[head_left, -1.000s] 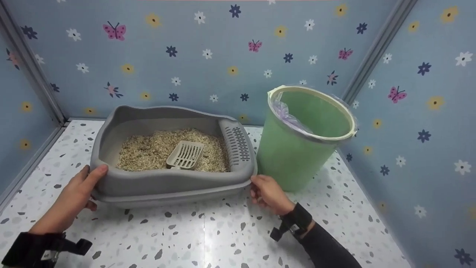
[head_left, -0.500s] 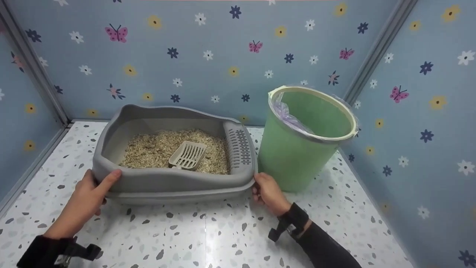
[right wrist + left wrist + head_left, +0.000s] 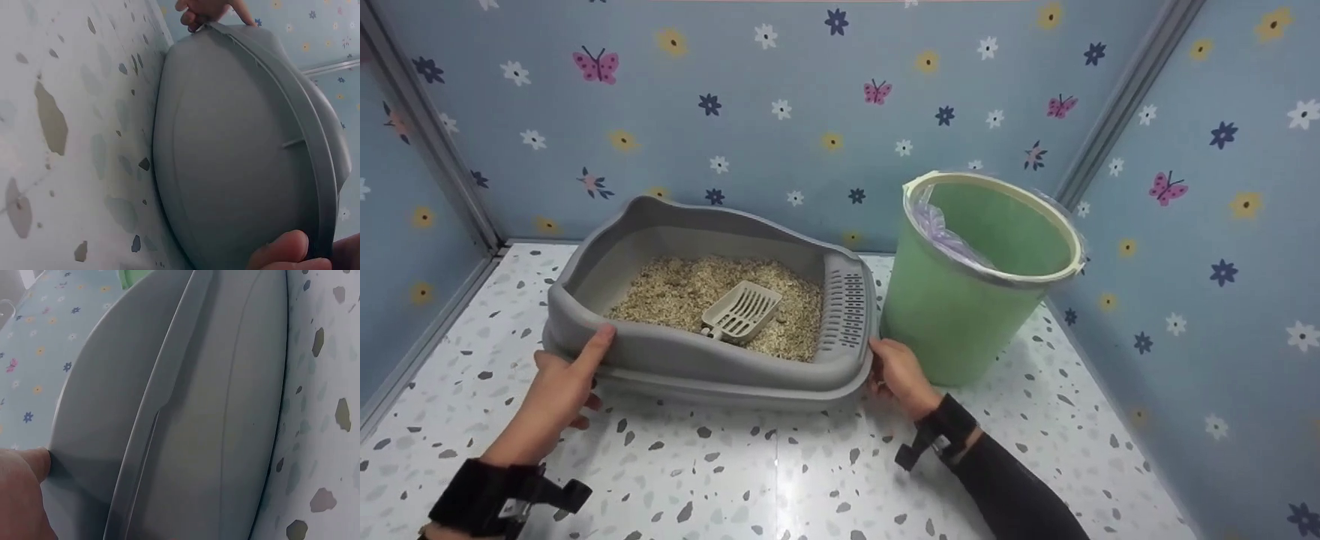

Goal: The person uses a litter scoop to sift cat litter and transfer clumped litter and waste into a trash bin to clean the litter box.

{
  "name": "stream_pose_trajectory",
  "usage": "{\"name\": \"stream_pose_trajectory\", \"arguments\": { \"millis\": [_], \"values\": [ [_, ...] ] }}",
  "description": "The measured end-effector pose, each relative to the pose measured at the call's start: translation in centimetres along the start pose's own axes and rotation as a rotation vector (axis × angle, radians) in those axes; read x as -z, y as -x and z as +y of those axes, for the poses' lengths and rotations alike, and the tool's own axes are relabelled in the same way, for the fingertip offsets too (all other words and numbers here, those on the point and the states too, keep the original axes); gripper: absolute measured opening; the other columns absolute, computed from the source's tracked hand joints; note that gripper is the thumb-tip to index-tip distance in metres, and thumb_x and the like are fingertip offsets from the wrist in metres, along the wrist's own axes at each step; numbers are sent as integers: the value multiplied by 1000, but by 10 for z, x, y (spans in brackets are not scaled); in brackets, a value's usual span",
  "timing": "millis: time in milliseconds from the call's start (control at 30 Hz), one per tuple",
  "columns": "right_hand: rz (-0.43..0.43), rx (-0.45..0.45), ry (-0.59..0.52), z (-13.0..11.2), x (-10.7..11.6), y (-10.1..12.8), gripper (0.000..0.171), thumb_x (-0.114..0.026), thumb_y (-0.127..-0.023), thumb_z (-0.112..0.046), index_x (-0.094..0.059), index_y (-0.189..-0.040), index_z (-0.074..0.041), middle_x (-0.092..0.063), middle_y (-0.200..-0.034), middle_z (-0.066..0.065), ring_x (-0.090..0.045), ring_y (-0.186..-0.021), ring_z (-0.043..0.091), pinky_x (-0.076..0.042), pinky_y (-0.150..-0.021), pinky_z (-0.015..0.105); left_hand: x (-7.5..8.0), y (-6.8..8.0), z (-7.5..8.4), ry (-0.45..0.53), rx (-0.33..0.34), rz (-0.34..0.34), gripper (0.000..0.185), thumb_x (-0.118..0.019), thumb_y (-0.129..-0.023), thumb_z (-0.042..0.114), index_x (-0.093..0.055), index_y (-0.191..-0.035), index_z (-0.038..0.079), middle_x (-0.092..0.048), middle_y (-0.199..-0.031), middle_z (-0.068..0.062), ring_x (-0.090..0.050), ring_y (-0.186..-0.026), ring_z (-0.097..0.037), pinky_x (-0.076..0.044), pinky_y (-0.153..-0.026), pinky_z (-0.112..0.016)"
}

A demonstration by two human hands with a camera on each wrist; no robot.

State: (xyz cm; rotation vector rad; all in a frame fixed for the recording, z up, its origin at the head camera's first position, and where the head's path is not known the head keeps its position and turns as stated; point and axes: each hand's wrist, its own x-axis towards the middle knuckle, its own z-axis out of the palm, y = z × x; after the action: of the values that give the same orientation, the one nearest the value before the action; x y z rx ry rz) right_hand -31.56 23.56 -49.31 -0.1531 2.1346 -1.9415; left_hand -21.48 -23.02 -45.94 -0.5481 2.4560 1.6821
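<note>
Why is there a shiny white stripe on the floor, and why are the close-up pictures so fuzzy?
Head view: a light overhead glares off the glossy speckled floor in front of the litter box. Left wrist view: the box wall is so near it looks soft, and the left hand is blurred. Right wrist view: the right hand is blurred too.

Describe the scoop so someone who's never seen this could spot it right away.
Find the grey litter tray on the speckled floor, left of the green bin. The scoop lies on the litter inside it, the only cream, slotted piece there.
</note>
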Motion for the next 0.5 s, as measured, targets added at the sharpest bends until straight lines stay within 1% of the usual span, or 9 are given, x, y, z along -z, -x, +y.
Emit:
{"name": "stream_pose_trajectory", "arguments": {
  "millis": [33,67,167,267,300,400,500],
  "values": [
    [-2,7,-2,0,0,-2,41,-42,-120,-35,-66,-101,-8,-58,-67,0,-50,-52,11,-35,-44,25,-2,0,0,-2,1,4,127,-38,-105,84,13,-161,-19,-53,-114,-23,-63,-83,-24,-60,-64,-40],
    [-2,11,0,1,0,-2,42,-41,-120,-35,-66,-101,-8,-57,-67,0,-49,-52,10,-34,-44,25,-4,-1,1,1,3,6,127,-39,-104,84,12,-161,-18,-53,-112,-22,-63,-83,-23,-60,-64,-40],
    [12,16,12,3,-3,2,42,-38,-122,-35,-65,-105,-7,-54,-69,-2,-46,-53,9,-33,-44,24,-3,-7,1,19,-8,9,123,-41,-104,84,4,-161,-16,-53,-108,-20,-62,-83,-23,-60,-64,-40],
    [17,13,27,5,-9,14,42,-36,-123,-34,-64,-111,-5,-52,-73,-2,-45,-56,10,-35,-46,23,0,-16,2,64,-15,12,114,-43,-104,84,-4,-159,-8,-50,-113,-17,-62,-85,-21,-60,-66,-40],
    [10,13,33,5,-12,18,41,-37,-123,-34,-64,-114,-5,-52,-75,-2,-46,-58,10,-37,-47,23,1,-19,2,82,-15,16,113,-43,-104,84,-4,-160,-6,-49,-116,-17,-62,-85,-21,-60,-66,-40],
    [-35,-4,20,4,-14,28,42,-36,-123,-32,-66,-116,-3,-53,-76,0,-48,-58,12,-38,-47,23,0,-24,2,126,-10,32,116,-42,-104,83,2,-166,-4,-45,-126,-19,-61,-89,-21,-59,-67,-39],
    [-40,-31,-6,1,-12,26,43,-38,-121,-32,-69,-112,-3,-55,-74,1,-50,-56,12,-37,-45,23,-6,-25,5,150,-10,38,122,-42,-104,84,12,-169,-4,-44,-129,-20,-61,-90,-22,-60,-66,-38]
  ]
}}
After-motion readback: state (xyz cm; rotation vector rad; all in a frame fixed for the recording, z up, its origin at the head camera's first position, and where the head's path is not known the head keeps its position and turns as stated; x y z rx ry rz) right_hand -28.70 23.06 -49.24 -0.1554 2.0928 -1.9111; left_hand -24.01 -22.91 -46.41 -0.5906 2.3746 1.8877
